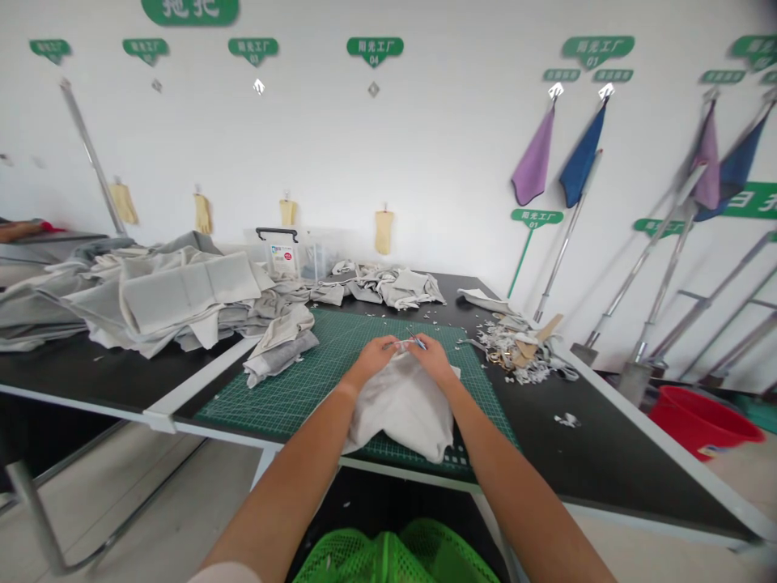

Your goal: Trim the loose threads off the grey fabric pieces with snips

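Note:
A pale grey-white piece of fabric (401, 405) lies bunched over the green cutting mat (273, 405) and hangs toward the table's front edge. My left hand (375, 356) is closed on the far edge of this fabric. Beside it, my right hand (433, 359) grips a small blue tool (418, 342) with a thin pointed tip, held against the same edge. The tool's exact kind is too small to make out. Left of my hands, a folded grey cloth (282, 344) overlaps the mat.
A big heap of grey fabric (182, 291) covers the left table. More cloth pieces (394, 285) and a clear plastic box (291, 255) are at the back. Scraps (525, 348) pile up at right. A red bucket (698, 421) and several mops stand beyond the right edge.

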`<state>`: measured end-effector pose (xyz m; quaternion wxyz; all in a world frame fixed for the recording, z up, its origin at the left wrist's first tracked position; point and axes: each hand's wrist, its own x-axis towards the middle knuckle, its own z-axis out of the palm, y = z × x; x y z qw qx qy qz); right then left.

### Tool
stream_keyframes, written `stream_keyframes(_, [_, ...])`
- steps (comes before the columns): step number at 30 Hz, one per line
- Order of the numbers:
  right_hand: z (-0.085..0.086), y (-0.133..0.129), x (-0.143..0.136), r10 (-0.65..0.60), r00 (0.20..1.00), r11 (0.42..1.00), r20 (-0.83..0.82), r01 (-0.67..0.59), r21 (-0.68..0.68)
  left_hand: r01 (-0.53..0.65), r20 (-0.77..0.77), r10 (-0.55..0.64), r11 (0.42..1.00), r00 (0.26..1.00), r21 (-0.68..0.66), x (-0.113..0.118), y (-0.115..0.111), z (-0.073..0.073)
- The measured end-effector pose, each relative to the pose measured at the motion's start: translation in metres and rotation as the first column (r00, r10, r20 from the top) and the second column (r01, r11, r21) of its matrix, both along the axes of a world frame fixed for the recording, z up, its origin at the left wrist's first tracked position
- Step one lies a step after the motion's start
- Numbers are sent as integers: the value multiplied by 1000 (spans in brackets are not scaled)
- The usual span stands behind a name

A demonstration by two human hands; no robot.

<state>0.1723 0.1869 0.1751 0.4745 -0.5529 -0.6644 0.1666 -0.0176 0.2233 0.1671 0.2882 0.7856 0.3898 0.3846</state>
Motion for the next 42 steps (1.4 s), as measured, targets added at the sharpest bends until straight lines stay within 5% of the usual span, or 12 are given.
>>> stream_keyframes(12, [1,-6,-2,-41,992,998,-123,35,-48,-42,103,43,999,994,-14,-1,-2,4])
stream_keyframes(32, [-6,-2,-2,-57,990,997,-126,50,-58,124,223,-100,988,970,-94,-4,-21,13])
stream_keyframes(42, [0,-7,-7,11,997,999,-77,-15,-43,99,298,-62,989,952,-109,-3,-7,8])
